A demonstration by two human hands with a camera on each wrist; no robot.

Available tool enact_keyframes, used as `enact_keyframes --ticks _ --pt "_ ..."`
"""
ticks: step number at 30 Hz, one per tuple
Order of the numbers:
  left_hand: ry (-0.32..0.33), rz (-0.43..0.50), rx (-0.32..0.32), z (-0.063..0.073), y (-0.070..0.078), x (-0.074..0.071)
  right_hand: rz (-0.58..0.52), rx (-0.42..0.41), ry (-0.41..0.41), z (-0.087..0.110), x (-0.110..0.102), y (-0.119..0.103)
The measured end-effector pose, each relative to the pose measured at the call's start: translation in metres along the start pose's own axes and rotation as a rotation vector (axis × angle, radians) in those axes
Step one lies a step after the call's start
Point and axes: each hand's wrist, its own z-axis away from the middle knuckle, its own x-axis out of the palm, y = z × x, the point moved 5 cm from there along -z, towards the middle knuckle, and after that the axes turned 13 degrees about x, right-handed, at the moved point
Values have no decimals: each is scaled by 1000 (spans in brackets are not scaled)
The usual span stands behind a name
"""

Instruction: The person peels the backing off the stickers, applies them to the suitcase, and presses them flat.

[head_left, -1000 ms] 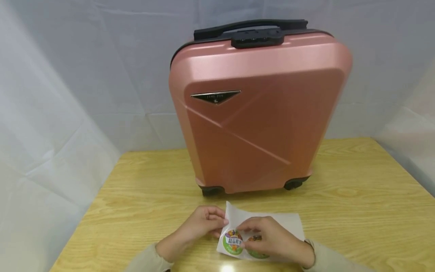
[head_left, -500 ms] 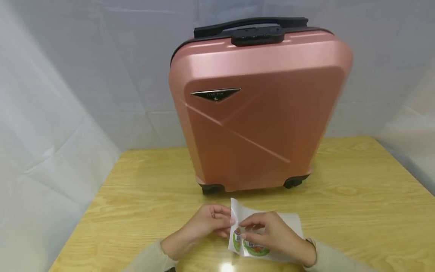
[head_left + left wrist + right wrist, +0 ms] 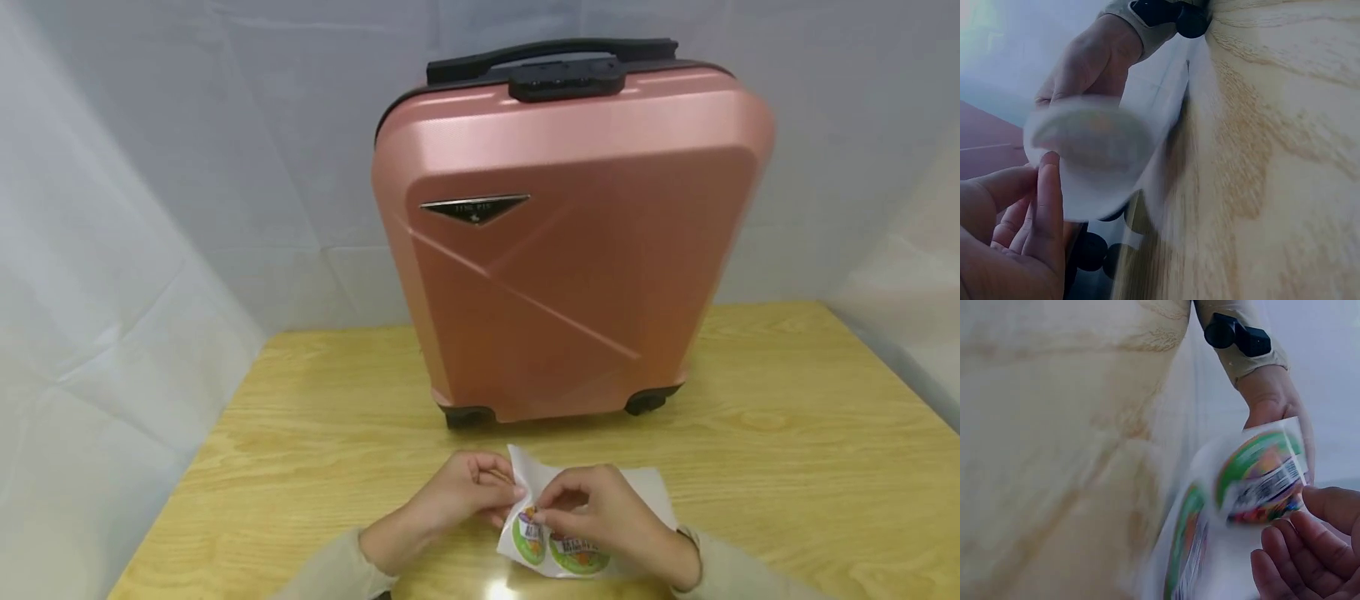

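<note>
Left hand [image 3: 471,492] is pinching the left edge of a white sticker sheet [image 3: 645,493] between thumb and fingers, raising that end off the wood-grain table [image 3: 300,433]. Beside it, the right hand [image 3: 600,512] is bringing curled thumb and forefinger together on the upper rim of the left round sticker [image 3: 528,540]; blur is hiding whether backing is caught too. That sticker is showing a green border and a barcode-like label. Another round sticker [image 3: 577,557] is sitting just right of it, partly under the right hand. Behind the sheet, a pink hard-shell suitcase [image 3: 577,250] is standing upright.
</note>
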Motion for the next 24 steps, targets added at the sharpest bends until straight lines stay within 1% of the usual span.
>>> enact_keyframes --ticks 7,15,20,24 --pt "11 -28 6 1 0 3 -32 9 4 3 3 -3" --pt "16 -20 -9 4 3 4 23 15 23 4 3 -4" --pt "-1 -12 -31 4 1 3 18 38 18 4 1 -3" --pt "-13 -2 -36 4 1 6 22 48 26 4 1 -2"
